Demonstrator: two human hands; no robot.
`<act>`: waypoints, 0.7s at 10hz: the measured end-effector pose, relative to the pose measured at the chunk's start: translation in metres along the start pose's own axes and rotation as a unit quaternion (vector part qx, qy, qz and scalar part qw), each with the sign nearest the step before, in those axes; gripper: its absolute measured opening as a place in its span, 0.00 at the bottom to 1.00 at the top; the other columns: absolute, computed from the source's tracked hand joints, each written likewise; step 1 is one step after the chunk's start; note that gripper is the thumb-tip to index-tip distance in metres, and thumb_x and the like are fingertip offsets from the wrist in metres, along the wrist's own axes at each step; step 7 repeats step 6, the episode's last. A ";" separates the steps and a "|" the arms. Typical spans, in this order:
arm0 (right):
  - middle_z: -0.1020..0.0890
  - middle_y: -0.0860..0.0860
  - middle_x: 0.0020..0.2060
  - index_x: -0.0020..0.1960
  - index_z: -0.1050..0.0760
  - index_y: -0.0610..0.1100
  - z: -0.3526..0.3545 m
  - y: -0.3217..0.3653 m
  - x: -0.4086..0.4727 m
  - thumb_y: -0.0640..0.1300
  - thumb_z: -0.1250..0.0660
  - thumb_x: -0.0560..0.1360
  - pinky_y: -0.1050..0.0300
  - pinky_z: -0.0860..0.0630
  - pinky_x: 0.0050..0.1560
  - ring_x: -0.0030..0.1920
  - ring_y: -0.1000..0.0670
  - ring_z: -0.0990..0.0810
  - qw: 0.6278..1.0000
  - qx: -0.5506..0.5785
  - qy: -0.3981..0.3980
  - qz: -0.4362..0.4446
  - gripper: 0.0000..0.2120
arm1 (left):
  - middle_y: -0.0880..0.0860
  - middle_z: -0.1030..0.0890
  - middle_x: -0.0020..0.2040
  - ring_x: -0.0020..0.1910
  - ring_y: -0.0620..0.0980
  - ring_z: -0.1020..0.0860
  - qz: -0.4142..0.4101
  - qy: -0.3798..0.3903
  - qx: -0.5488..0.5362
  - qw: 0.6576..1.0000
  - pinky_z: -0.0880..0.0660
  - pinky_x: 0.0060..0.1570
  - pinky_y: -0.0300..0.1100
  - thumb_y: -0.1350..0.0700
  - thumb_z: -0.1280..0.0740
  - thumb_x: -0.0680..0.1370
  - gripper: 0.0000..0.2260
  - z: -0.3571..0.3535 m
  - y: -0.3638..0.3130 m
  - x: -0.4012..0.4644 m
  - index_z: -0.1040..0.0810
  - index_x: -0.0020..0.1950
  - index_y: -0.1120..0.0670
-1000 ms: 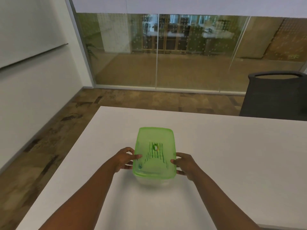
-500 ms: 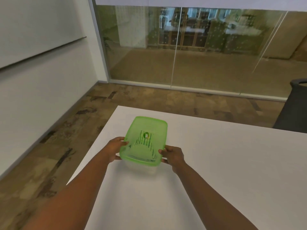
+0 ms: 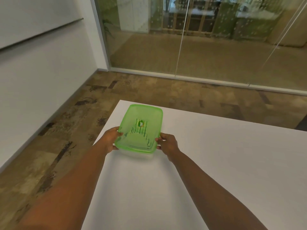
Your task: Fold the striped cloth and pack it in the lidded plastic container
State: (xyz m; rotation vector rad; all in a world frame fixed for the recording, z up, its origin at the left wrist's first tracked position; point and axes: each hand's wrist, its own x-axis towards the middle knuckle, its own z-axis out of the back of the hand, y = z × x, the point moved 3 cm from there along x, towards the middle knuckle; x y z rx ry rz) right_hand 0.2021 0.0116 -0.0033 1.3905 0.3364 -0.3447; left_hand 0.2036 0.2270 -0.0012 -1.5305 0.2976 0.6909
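A clear plastic container with a translucent green lid (image 3: 141,117) sits near the far left corner of the white table (image 3: 216,155). Through the lid I see the folded striped cloth (image 3: 141,131) inside, its dark stripes showing under a small round label. My left hand (image 3: 110,140) grips the container's near left side, thumb on the lid's rim. My right hand (image 3: 167,144) holds the near right corner, fingers against the lid's edge.
The table's left edge runs close beside the container, with patterned brown floor (image 3: 58,146) beyond it. A white wall stands to the left and a glass partition (image 3: 199,39) closes the far side. A dark chair edge (image 3: 301,125) shows at far right.
Both hands have carried or slid the closed container toward the table's far left corner, and my view has turned left so the chair has nearly left the frame.
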 end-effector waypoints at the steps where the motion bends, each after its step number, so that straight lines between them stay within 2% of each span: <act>1: 0.27 0.44 0.41 0.54 0.28 0.24 -0.004 -0.002 0.008 0.33 0.38 0.76 0.44 0.22 0.57 0.45 0.48 0.27 1.000 -0.023 0.002 0.000 0.12 | 0.60 0.27 0.67 0.56 0.56 0.29 0.004 -0.006 -0.007 1.000 0.30 0.54 0.55 0.66 0.41 0.78 0.18 0.001 0.001 0.007 0.29 0.67 0.53; 2: 0.27 0.44 0.42 0.54 0.29 0.24 -0.008 -0.005 0.013 0.33 0.39 0.76 0.45 0.22 0.57 0.44 0.47 0.26 1.000 -0.031 0.001 -0.002 0.12 | 0.60 0.28 0.68 0.63 0.59 0.29 0.008 -0.018 -0.010 1.000 0.30 0.56 0.55 0.65 0.41 0.78 0.18 0.002 0.002 0.011 0.29 0.67 0.53; 3: 0.26 0.45 0.39 0.52 0.28 0.24 -0.010 -0.005 0.014 0.32 0.39 0.76 0.44 0.22 0.58 0.44 0.46 0.26 1.000 -0.025 0.006 -0.008 0.10 | 0.60 0.29 0.69 0.64 0.59 0.30 0.014 -0.018 -0.002 1.000 0.32 0.62 0.59 0.65 0.41 0.79 0.19 0.001 0.003 0.012 0.30 0.68 0.53; 4: 0.23 0.43 0.44 0.43 0.23 0.34 -0.009 -0.005 0.012 0.32 0.41 0.77 0.44 0.23 0.59 0.49 0.43 0.22 0.999 -0.023 0.021 -0.026 0.09 | 0.59 0.29 0.69 0.64 0.59 0.30 0.015 -0.021 0.016 1.000 0.35 0.65 0.60 0.64 0.41 0.79 0.18 0.001 0.003 0.009 0.30 0.69 0.53; 5: 0.23 0.41 0.53 0.60 0.26 0.38 -0.007 -0.002 0.008 0.33 0.44 0.77 0.52 0.21 0.50 0.51 0.44 0.22 0.999 -0.005 0.035 -0.038 0.15 | 0.59 0.31 0.71 0.69 0.60 0.33 0.010 -0.033 0.036 0.999 0.36 0.67 0.62 0.62 0.40 0.79 0.20 0.000 0.002 0.008 0.33 0.71 0.54; 6: 0.24 0.41 0.59 0.69 0.35 0.37 0.002 0.004 0.003 0.35 0.45 0.77 0.52 0.22 0.46 0.48 0.48 0.26 0.998 -0.040 0.020 -0.043 0.20 | 0.58 0.37 0.75 0.72 0.59 0.36 -0.028 -0.098 0.076 0.992 0.37 0.70 0.57 0.54 0.40 0.80 0.24 0.001 0.004 0.001 0.42 0.75 0.55; 7: 0.24 0.41 0.59 0.69 0.35 0.37 0.002 0.004 0.003 0.35 0.45 0.77 0.52 0.22 0.46 0.48 0.48 0.26 0.998 -0.040 0.020 -0.043 0.20 | 0.58 0.37 0.75 0.72 0.59 0.36 -0.028 -0.098 0.076 0.992 0.37 0.70 0.57 0.54 0.40 0.80 0.24 0.001 0.004 0.001 0.42 0.75 0.55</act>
